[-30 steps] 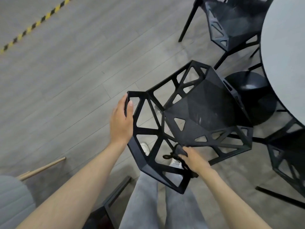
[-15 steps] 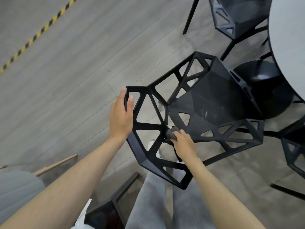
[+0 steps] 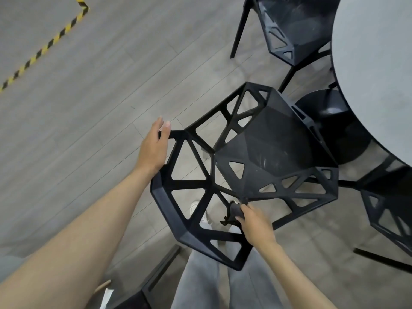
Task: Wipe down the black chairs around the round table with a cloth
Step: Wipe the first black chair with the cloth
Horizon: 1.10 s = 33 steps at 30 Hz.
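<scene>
Overhead, the grey plank floor [image 3: 93, 112] carries a table [image 3: 374, 63] cut off at the right edge. Beside it stands the chair [image 3: 263, 152], left hand [image 3: 153, 150] gripping its backrest edge. The right hand [image 3: 254, 221] clutches a dark cloth [image 3: 234, 210], mostly hidden, against a backrest strut.

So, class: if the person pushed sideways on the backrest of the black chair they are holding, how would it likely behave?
The chair probably feels stiff: its back is a frame of rigid struts. It may be light for its size, since much of it is open gaps. Pushed at the top corner where the left hand holds it, it could tip or skid on the smooth floor on its thin legs.
</scene>
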{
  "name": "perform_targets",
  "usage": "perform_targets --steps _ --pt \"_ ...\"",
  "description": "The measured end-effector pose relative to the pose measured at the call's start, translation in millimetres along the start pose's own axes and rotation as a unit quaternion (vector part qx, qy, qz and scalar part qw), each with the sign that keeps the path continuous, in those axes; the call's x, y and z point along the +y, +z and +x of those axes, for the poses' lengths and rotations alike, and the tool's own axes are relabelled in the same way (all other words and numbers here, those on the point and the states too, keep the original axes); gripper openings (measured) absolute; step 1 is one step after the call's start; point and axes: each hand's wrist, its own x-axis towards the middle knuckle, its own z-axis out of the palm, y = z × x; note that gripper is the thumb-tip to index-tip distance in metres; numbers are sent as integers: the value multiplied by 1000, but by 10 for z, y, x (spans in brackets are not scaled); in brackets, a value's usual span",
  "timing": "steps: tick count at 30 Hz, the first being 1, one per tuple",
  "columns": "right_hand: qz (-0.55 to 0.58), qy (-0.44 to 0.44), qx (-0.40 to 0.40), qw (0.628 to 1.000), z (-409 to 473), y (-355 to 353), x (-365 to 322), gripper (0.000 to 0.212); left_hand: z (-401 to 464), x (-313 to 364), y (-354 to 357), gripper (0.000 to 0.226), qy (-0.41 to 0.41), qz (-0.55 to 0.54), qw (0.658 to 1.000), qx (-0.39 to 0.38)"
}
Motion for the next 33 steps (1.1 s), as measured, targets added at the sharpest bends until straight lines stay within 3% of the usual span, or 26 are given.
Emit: perform_targets --steps 6,14,18,22,27,33 --pt "119 13 31 992 589 56 -399 17 85 -115 39 69 9 28 999 31" --pt "183 51 70 979 737 102 -509 12 116 -201 66 69 5 56 997 53" --pt "312 99 127 936 590 5 -465 17 101 -175 59 69 9 85 995 59" --pt "386 64 202 898 546 -156 -481 24 96 -168 52 66 7 86 994 62" --pt "359 36 46 931 740 37 -816 19 105 -186 60 70 11 99 993 61" --pt "358 83 43 929 675 -18 -956 16 115 -183 60 72 5 87 995 57"
